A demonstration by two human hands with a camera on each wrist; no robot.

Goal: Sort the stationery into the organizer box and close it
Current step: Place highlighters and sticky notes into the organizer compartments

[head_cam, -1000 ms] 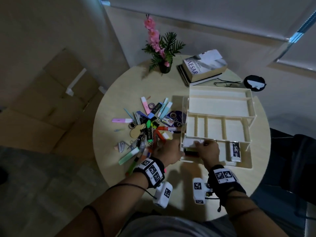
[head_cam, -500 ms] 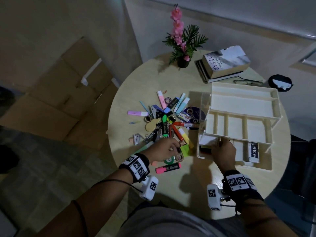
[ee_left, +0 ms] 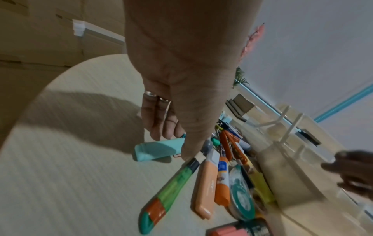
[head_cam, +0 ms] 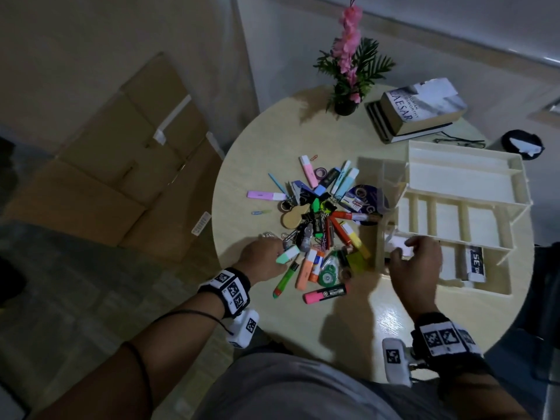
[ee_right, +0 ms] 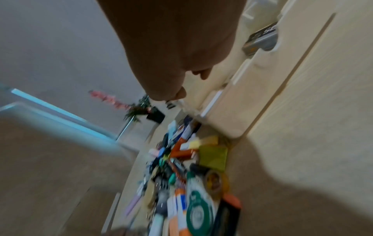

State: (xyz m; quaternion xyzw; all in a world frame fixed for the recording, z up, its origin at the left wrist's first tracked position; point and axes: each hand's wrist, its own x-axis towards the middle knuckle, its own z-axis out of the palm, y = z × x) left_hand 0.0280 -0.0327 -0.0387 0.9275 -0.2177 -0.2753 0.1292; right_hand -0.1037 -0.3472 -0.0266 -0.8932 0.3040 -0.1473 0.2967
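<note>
left hand (head_cam: 263,258): fingers pinch mint highlighter (head_cam: 288,255), pile's near-left side | right hand (head_cam: 415,265): over cream organizer box (head_cam: 512,174), lid raised; finger state unclear | desk (head_cam: 257,159)

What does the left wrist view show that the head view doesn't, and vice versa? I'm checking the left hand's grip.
Only the left wrist view: rings on the left hand, whose fingers and thumb pinch the mint highlighter. Only the head view: the book, and the organizer box's open trays. Both: the green cutter and the right hand at the box.
</note>
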